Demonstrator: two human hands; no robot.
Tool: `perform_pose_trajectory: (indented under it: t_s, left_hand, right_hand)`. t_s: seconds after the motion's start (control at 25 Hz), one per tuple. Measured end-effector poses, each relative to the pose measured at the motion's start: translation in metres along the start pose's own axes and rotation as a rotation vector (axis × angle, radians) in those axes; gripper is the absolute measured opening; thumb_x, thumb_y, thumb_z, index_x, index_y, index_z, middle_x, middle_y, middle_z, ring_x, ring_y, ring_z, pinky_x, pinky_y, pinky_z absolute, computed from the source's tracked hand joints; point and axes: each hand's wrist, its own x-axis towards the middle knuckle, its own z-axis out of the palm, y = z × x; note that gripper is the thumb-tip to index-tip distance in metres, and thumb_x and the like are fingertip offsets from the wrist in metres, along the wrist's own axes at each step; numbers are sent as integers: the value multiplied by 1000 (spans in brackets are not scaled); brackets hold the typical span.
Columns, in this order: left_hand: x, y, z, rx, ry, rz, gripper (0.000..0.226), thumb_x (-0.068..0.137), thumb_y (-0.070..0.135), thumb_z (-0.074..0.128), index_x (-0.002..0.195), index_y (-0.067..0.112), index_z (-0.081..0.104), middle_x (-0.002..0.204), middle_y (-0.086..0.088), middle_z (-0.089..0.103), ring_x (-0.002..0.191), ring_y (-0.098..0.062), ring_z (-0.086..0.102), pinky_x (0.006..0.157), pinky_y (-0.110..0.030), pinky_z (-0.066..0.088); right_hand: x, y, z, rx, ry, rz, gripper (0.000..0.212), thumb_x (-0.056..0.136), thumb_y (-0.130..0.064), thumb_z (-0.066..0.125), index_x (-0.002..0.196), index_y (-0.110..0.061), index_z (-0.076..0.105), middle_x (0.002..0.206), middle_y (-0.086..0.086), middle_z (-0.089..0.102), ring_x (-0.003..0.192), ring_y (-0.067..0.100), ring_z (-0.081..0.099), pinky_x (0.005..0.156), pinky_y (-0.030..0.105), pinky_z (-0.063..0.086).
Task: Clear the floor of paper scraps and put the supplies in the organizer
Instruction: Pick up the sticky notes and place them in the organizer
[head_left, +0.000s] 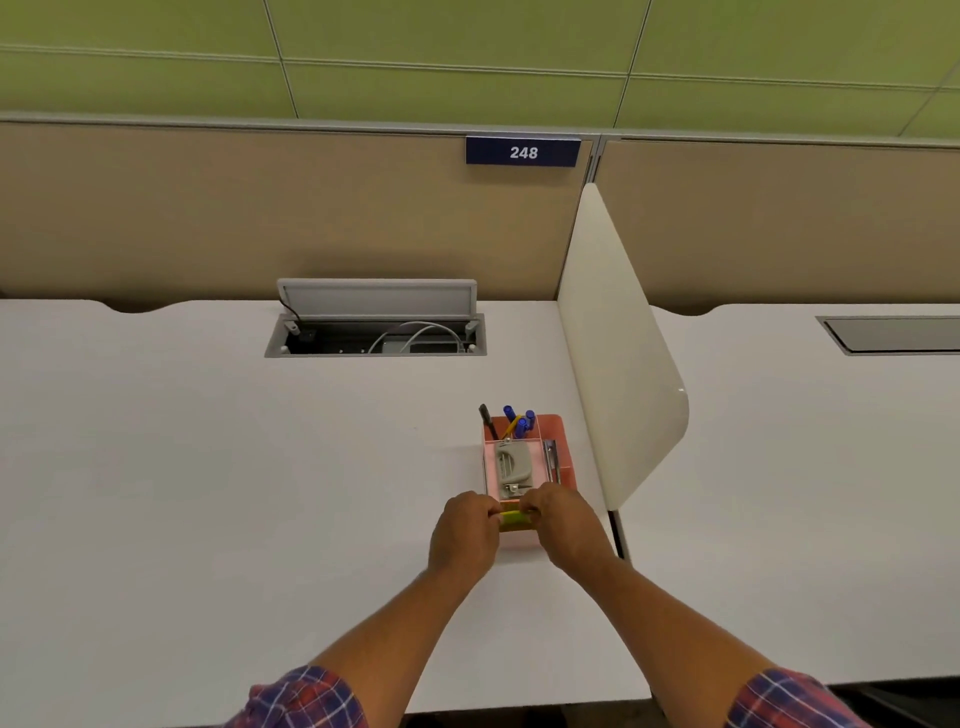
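Two hands (464, 530) (563, 522), one pink organizer (563, 457), three blue pens (521, 420), one black marker (487, 420), one grey hole punch (511, 462) and one yellow-green pad (514, 519) are counted.

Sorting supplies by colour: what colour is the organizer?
The organizer is translucent pink-red, seen in the head view.

Both hands, left hand (464, 530) and right hand (563, 522), pinch a small yellow-green pad (514, 518) over the near end of a pink translucent plastic organizer (563, 462) on the white surface (208, 493). Blue-capped pens (521, 421) stand at its far end.
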Motion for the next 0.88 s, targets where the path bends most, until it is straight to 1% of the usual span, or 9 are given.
perform_pose_trajectory:
  t_s: [0.08, 0.16, 0.24, 0.32, 0.44, 0.6, 0.68, 0.76, 0.88]
  left_hand:
    - [-1, 2, 4, 60, 7, -21, 24, 99, 31, 63, 116, 21, 77, 104, 0, 74, 86, -14, 67, 73, -21, 52]
    - [-1, 3, 7, 113, 22, -51, 25, 99, 33, 63, 117, 22, 76, 104, 1, 73, 88, -15, 69, 74, -22, 54]
    - [0, 2, 10, 148, 35, -75, 26, 99, 34, 63, 118, 23, 75, 106, 2, 73, 91, -16, 70, 73, -20, 51]
    - [0, 3, 10, 173, 42, -82, 25, 100, 34, 62, 119, 24, 75, 108, 2, 72, 93, -16, 70, 73, -19, 50]
    - [1, 2, 9, 192, 67, -56, 24, 100, 31, 61, 120, 25, 74, 111, 3, 71, 97, -15, 68, 77, -21, 52]
    - [2, 1, 6, 181, 77, -26, 26, 99, 29, 62, 124, 24, 69, 119, 2, 70, 105, -14, 67, 84, -22, 55]
    - [0, 0, 4, 184, 56, 6, 31, 99, 30, 63, 129, 24, 65, 126, 3, 68, 112, -14, 65, 89, -22, 53]
    - [-1, -3, 3, 207, 33, 51, 36, 100, 35, 61, 135, 26, 61, 132, 3, 65, 120, -13, 61, 96, -23, 51]
    - [-1, -3, -8, 319, 6, 87, 44, 102, 44, 53, 143, 28, 54, 145, 5, 57, 132, -13, 53, 108, -27, 43]
  right_hand:
    - [1, 5, 3, -14, 26, -14, 20, 101, -31, 60, 111, -24, 75, 109, 2, 75, 99, 20, 71, 97, 33, 57]
    - [2, 8, 5, -23, 22, -28, 20, 102, -31, 58, 112, -23, 73, 114, 2, 75, 105, 22, 71, 100, 35, 57]
    - [3, 10, 7, -20, 10, -42, 20, 102, -31, 58, 114, -22, 71, 117, 3, 73, 108, 23, 69, 101, 34, 56]
    - [5, 13, 6, -33, 7, -45, 22, 99, -33, 63, 116, -22, 69, 117, 3, 72, 106, 21, 69, 100, 34, 56]
    - [7, 21, 0, -70, 13, -51, 25, 95, -36, 69, 116, -23, 68, 115, 2, 70, 102, 18, 67, 97, 31, 55]
    - [8, 32, -10, -78, 18, -46, 27, 94, -42, 68, 113, -23, 67, 115, 2, 69, 99, 17, 66, 91, 29, 57]
    - [6, 34, -14, -34, 41, -36, 33, 95, -42, 66, 122, -23, 64, 124, 0, 65, 108, 16, 63, 95, 29, 56]
    - [3, 34, -17, -34, 74, -32, 43, 98, -43, 61, 135, -24, 55, 138, 0, 57, 120, 17, 58, 101, 31, 52]
    - [3, 33, -22, -37, 65, 6, 65, 100, -51, 48, 156, -24, 28, 164, 3, 32, 142, 24, 43, 112, 41, 44]
